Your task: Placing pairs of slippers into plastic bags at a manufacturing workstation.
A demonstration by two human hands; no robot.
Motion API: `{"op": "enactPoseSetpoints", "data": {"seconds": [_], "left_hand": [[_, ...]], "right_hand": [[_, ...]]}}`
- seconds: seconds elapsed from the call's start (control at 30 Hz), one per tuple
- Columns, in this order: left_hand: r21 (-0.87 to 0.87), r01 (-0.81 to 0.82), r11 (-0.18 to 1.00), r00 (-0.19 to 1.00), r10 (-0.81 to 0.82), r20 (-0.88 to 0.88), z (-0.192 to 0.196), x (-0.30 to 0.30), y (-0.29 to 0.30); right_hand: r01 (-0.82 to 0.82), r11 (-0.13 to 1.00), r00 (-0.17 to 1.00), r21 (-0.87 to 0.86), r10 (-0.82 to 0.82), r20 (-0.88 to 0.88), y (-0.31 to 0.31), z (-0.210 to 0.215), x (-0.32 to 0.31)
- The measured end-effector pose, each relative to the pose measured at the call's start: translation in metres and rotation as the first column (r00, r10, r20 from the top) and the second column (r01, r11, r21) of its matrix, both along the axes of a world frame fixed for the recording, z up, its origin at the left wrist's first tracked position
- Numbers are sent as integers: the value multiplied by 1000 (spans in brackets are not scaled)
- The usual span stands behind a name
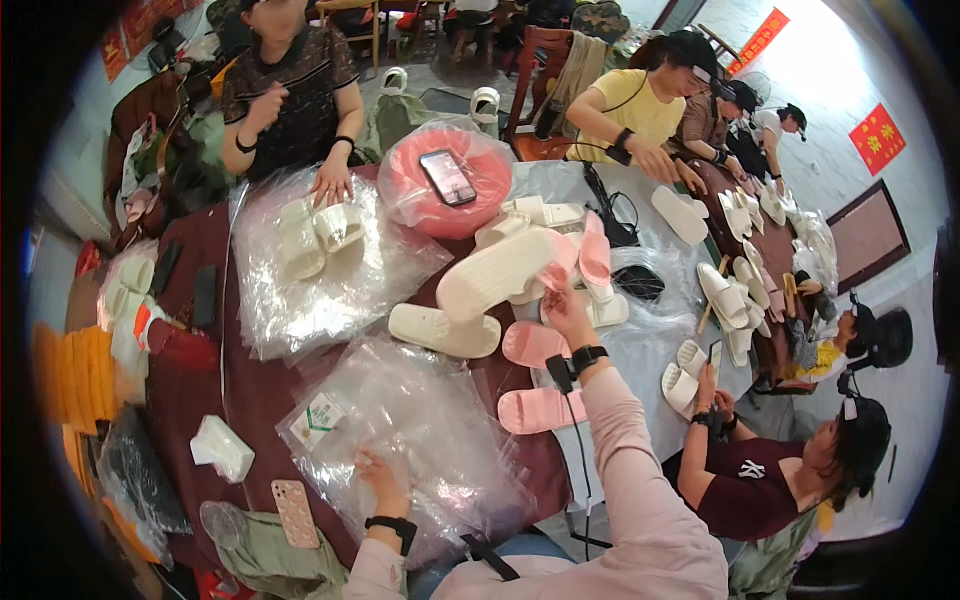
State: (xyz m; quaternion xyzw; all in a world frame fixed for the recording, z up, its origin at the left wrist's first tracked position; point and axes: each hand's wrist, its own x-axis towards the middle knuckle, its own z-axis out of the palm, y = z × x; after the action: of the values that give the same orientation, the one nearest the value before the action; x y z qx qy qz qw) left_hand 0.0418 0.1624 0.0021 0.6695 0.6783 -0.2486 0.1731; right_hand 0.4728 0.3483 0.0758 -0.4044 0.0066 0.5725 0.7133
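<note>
Over a crowded room's [832, 92] maroon table [250, 402], left hand [383, 484] spreads, right hand [568, 312] pinches slipper [498, 274].

Right grip [569, 312] outstretched, clasped; left grip [382, 482] low, loosely spread.

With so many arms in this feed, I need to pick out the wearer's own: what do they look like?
The left hand and right hand are ungloved. Long pale pink sleeves cover the forearms. Each wrist wears a black band; beside the right one sits a small black box with a thin black cable.
</note>
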Motion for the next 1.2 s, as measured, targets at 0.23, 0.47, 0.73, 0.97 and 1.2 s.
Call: {"op": "enactPoseSetpoints", "data": {"seconds": [0.23, 0.47, 0.73, 0.97, 1.2], "left_hand": [[67, 105, 992, 994, -105, 10, 5, 7, 6], [143, 85, 986, 994, -95, 63, 17, 6, 0], [190, 146, 971, 940, -196, 280, 59, -7, -13], [260, 272, 926, 862, -355, 362, 71, -51, -83], [100, 126, 987, 797, -161, 583, 77, -64, -144]], "right_hand": [[-168, 980, 980, 106, 154, 125, -96, 100, -2], [-383, 920, 881, 79, 338, 330, -167, 122, -68], [-425, 726, 642, -540, 663, 385, -192, 58, -168], [460, 834, -39, -304, 361, 932, -206, -45, -124], [309, 617, -564, -724, 731, 383, -199, 25, -156]]}}
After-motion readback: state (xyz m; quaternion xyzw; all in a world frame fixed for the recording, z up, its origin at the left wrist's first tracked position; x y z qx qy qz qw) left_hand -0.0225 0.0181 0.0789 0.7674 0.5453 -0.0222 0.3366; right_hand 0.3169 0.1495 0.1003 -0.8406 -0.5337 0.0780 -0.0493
